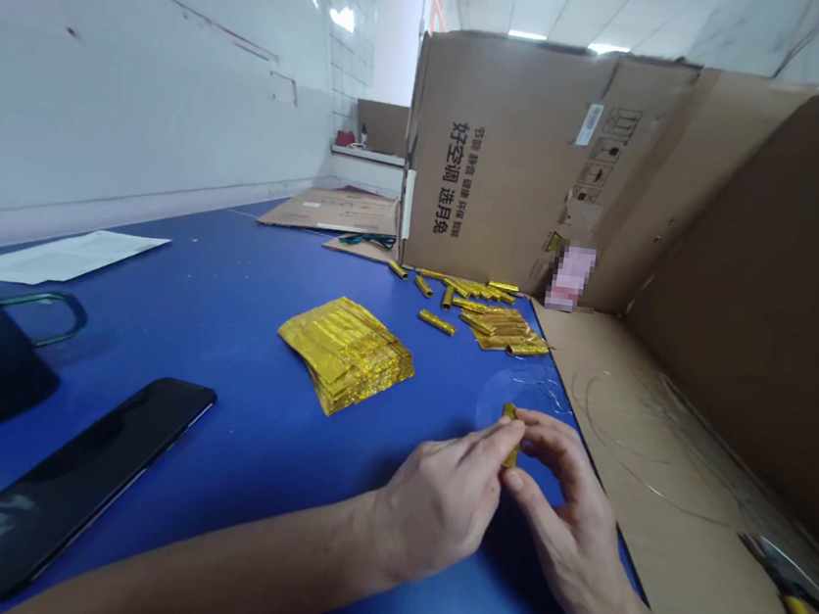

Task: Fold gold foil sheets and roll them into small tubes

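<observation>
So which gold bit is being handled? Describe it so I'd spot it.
Start at the blue table, near its right edge where the flat cardboard sheet begins. There the left hand and right hand meet, pinching a small gold foil piece between their fingertips. Unlike the flat foil stack and the loose rolls farther back, it alone is held.

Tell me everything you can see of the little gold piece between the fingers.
The gold foil piece is small and shiny, like metallic foil, apparently rolled or folded narrow. It stands roughly upright, mostly hidden, pinched between the fingertips of the left hand and right hand, over the blue table near the cardboard sheet.
</observation>
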Demonstrator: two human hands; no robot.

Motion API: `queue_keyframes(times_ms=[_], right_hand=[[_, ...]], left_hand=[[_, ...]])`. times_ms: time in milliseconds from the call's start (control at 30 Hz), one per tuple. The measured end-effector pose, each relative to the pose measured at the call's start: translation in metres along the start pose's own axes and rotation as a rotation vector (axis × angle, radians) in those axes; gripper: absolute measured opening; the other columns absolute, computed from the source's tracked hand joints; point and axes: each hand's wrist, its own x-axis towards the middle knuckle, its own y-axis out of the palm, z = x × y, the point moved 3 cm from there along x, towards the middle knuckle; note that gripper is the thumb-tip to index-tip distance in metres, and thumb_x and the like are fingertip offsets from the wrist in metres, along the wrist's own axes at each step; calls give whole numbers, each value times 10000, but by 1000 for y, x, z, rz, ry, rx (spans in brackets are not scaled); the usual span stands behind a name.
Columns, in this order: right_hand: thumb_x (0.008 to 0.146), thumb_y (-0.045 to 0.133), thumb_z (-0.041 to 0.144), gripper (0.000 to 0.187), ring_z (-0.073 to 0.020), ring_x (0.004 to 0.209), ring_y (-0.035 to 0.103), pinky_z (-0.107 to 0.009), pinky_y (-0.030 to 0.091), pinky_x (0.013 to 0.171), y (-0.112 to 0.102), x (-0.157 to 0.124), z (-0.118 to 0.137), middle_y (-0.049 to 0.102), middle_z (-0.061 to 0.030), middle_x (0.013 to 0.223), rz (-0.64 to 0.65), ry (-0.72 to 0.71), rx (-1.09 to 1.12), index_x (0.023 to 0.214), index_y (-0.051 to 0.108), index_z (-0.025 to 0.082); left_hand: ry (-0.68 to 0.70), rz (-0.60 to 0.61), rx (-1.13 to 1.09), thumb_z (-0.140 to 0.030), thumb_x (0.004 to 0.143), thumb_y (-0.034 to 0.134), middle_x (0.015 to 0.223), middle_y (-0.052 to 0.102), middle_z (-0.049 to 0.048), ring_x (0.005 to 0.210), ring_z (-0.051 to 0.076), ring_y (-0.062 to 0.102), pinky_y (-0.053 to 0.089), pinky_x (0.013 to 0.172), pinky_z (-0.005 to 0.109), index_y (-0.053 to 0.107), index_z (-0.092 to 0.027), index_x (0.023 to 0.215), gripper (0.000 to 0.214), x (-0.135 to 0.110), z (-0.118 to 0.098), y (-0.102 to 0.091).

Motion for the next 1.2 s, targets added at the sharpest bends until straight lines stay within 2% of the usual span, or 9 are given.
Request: queue_keyframes(times_ms=[200, 500, 667, 933, 1200], right_hand=[[819, 479, 282, 212, -220, 1016, 482, -392, 405, 863, -4, 0, 3, 494, -81, 1088, 27, -111, -80, 1019, 523, 225], [785, 510, 139, 263, -197, 929, 518, -347, 452, 776, -6, -2, 9, 513, -80, 995, 38, -288, -182, 1037, 536, 209], [786, 504, 137, 219, -192, 900, 519, -347, 455, 760, -6, -1, 13, 498, -75, 970, -22, -260, -174, 981, 566, 213], [766, 523, 114, 171, -180, 831, 529, -327, 464, 696, -5, 1, 14, 509, -63, 888, 9, -246, -150, 905, 576, 200], [763, 530, 103, 228, -179, 791, 530, -332, 449, 661, -10, 6, 15, 558, -63, 885, 66, -399, -226, 961, 567, 210]], left_hand=[[-70, -71, -38, -82, 801, 386, 1018, 612, 90, 889, 137, 600, 483, 800, 217, 429, -92, 1135, 337, 2, 2, -3], [-137, -67, -135, -61, 771, 407, 1010, 616, 71, 881, 123, 602, 471, 806, 198, 460, -112, 1101, 338, 3, 1, -6], [-102, -74, -111, -58, 767, 402, 1002, 622, 80, 867, 128, 609, 477, 797, 201, 459, -106, 1106, 348, 2, -3, -8], [-56, -67, -96, -62, 773, 388, 1023, 614, 91, 878, 137, 607, 484, 790, 217, 417, -107, 1155, 385, 1, -1, -7], [-44, -60, -130, -68, 766, 375, 1030, 610, 103, 910, 137, 598, 476, 814, 216, 435, -106, 1118, 360, 3, -2, -11]])
